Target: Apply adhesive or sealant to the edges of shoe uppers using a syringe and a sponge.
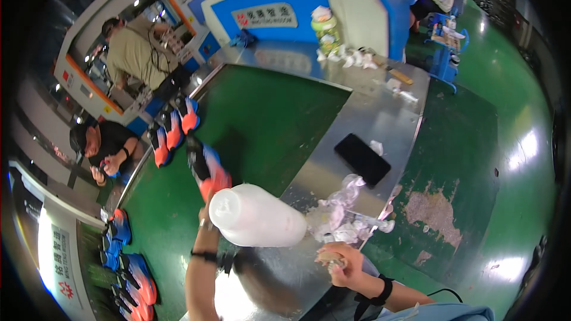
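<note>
My left hand (206,207) reaches past a large white plastic bottle (264,217), which hides most of its fingers. It is at the orange end of a black, orange and blue sports shoe (205,166) over the green belt, and appears to grip it. The bottle stands on the metal edge close to me. Near the table's right edge my right hand (348,270) is closed, fingers bent round a small beige-grey piece (331,258) whose kind I cannot make out. Crumpled whitish plastic and tissue (339,211) lie just beyond that hand.
A black phone (363,159) lies on the metal rim (386,116). A green-and-clear jar (325,28), white wads (351,57) and a wooden-handled tool (399,75) are farther back. More shoes (169,128) line the belt (267,107). A co-worker (107,148) sits across at left; another stands behind.
</note>
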`<state>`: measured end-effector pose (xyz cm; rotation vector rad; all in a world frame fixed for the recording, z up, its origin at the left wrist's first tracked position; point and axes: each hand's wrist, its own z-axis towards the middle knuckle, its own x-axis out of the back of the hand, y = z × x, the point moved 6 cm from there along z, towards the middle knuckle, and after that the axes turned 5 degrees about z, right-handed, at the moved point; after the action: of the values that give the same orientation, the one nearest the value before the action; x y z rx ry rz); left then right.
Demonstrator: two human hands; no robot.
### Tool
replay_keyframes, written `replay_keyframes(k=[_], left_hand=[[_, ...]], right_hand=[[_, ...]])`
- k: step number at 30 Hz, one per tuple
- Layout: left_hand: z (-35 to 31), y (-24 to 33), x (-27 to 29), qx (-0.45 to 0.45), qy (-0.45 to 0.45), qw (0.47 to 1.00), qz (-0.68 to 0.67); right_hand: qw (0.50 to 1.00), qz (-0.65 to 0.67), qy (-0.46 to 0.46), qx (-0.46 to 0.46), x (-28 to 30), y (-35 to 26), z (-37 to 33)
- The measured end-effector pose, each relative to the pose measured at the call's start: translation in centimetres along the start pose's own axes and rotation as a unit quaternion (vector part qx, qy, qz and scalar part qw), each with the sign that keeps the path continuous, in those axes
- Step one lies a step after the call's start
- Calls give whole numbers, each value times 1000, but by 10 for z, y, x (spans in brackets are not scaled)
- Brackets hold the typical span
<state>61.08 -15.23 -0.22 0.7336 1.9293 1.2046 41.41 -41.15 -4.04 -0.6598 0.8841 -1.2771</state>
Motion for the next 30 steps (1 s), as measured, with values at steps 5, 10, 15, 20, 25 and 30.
replay_keyframes(k=[5,10,15,20,25,30], left_hand=[[-113,35,40,-88,-11,992,95],[-206,55,148,-155,27,967,201],[-292,63,264,-191,87,935,285],[-369,45,347,-202,145,904,347],[-386,78,363,-253,206,834,446],[-347,95,247,-431,67,861,261]], right_hand=[[998,51,28,-22,2,-8,-3],[993,99,61,-29,1,-5,-4],[992,82,87,-32,-2,-16,-9],[991,94,68,-73,5,-26,-22],[984,121,28,-131,13,-44,-18],[980,82,8,-180,14,-75,-21]])
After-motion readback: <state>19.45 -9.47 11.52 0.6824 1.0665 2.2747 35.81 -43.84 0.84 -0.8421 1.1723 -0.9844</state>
